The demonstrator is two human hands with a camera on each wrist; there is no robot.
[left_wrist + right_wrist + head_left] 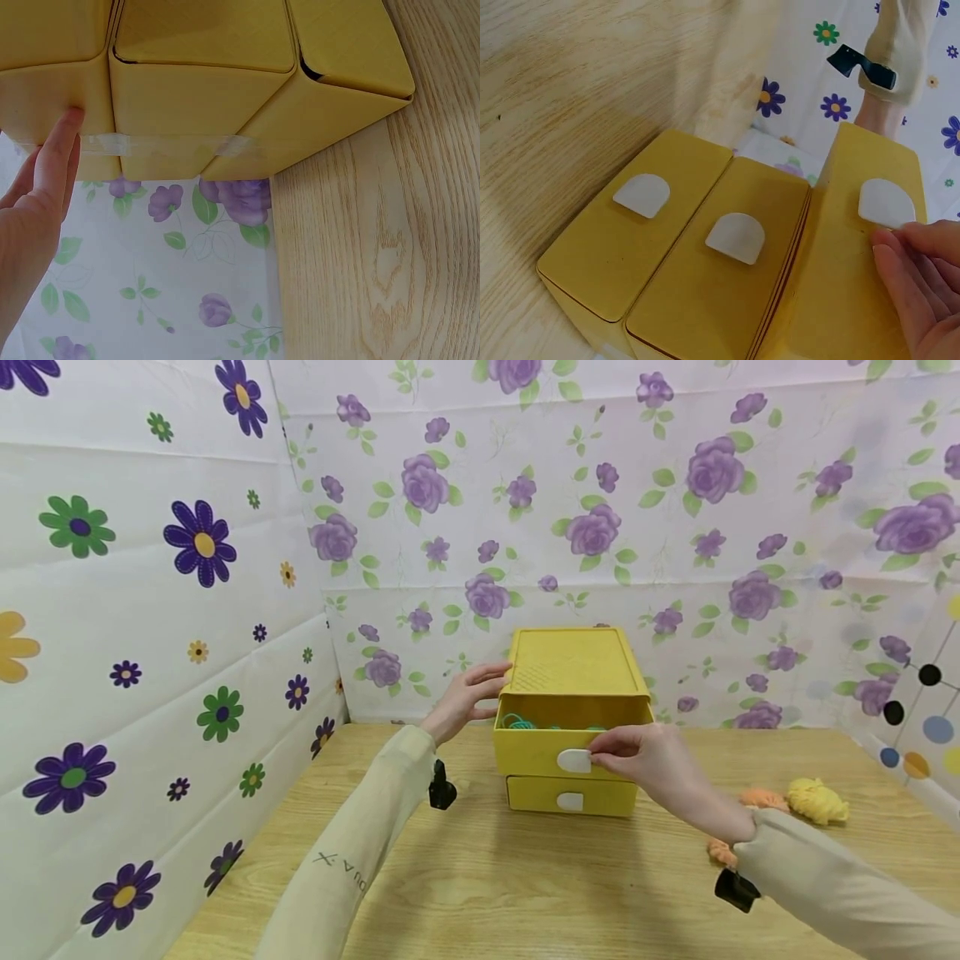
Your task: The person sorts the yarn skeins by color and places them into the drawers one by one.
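A yellow drawer unit (573,656) stands on the table against the patterned backdrop. Its top drawer (528,750) is pulled partway out, and some teal strands (519,722) show inside; the rest of its contents is hidden. My right hand (652,760) pinches the white tab handle (573,761) of that drawer between thumb and fingers. Two lower drawers (681,300) are closed, each with a white tab, in the right wrist view. On the unit's left side rests my left hand (468,700), fingers extended, with a fingertip touching the yellow wall (45,94).
To the right of the unit, a yellow yarn bundle (817,800) and orange yarn (765,798) lie on the wooden table (480,893), partly behind my right forearm. A flowered sheet (150,635) hangs along the left side. Clear tape (176,145) crosses the drawer unit's side.
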